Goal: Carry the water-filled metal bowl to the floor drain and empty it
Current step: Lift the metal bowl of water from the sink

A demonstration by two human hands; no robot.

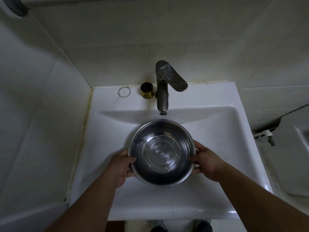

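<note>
Now holding the metal bowl [161, 154] over the sink [217, 124], just in front of the faucet [163, 86]. Left hand [119, 168] and right hand [206, 162] each in a closed grip on the rim, on opposite sides, thumbs over the edge. Water inside, rim level. No floor drain in view; probably needs lifting straight up, then turning away, keeping both sides even.

Both shoes [181, 226] are cut off at the bottom edge; faucet [164, 84] lettering unreadable.
</note>
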